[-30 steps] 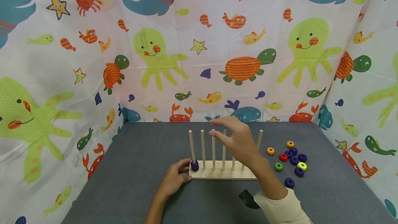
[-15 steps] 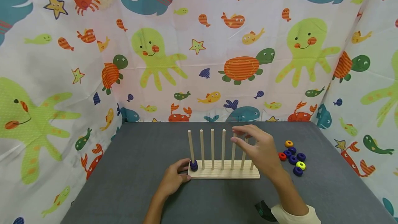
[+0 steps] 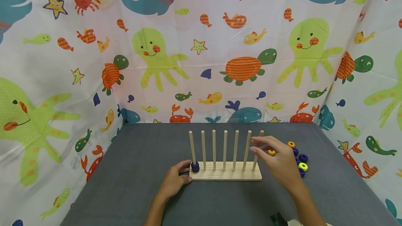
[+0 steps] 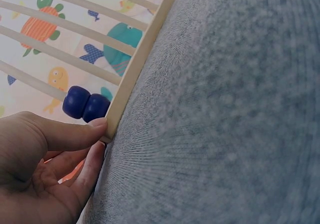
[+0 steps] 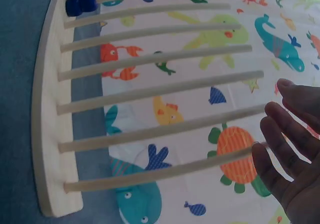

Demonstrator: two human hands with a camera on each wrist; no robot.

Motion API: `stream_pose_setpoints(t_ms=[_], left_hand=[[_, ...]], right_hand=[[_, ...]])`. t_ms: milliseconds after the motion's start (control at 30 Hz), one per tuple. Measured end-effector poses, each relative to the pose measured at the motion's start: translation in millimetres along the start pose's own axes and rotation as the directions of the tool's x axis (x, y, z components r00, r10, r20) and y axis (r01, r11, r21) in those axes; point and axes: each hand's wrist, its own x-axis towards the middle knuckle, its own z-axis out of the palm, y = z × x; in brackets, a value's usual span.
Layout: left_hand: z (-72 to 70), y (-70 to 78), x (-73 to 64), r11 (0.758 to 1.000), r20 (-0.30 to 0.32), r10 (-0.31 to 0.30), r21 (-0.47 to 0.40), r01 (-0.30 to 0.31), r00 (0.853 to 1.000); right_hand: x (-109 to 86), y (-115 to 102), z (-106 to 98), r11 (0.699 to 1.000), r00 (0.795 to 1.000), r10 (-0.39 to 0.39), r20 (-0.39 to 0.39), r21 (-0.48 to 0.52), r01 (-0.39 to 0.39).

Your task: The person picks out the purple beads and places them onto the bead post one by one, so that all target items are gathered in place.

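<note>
A wooden peg board (image 3: 226, 175) with several upright pegs stands on the grey table. Two navy blue rings (image 3: 195, 167) are stacked on its leftmost peg. My left hand (image 3: 174, 180) holds the board's left end, the thumb against its edge beside the rings, as the left wrist view (image 4: 55, 159) shows. My right hand (image 3: 279, 161) is raised near the rightmost peg, fingers loosely bent with nothing between them. In the right wrist view, my right hand's fingers (image 5: 285, 139) are near the tips of the last pegs. An orange ring (image 3: 271, 152) shows past the right hand.
Right of the board lie loose rings, among them an orange one (image 3: 291, 144), a yellow one (image 3: 303, 166) and several navy ones (image 3: 303, 158). My right hand and forearm hide part of that area. A sea-animal print curtain (image 3: 201, 62) rises behind and beside the table.
My right hand has moved right and slightly lower, from over the middle pegs to the rightmost peg, partly covering the loose rings. The left hand and the stacked rings stay put.
</note>
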Motion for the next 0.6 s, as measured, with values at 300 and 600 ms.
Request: stream_pose_setpoints(t_ms=[300, 600], left_hand=[[-1.9, -1.4, -0.7, 1.0, -0.003, -0.015, 0.027, 0.015, 1.0], [-1.5, -3.0, -0.2, 1.0, 0.003, -0.014, 0.024, 0.014, 1.0]], right_hand=[[-17.9, 22, -12, 0.995, 0.997, 0.08, -0.008, -0.052, -0.08], [-35.5, 51, -26, 0.98, 0.987, 0.162, -0.009, -0.114, -0.162]])
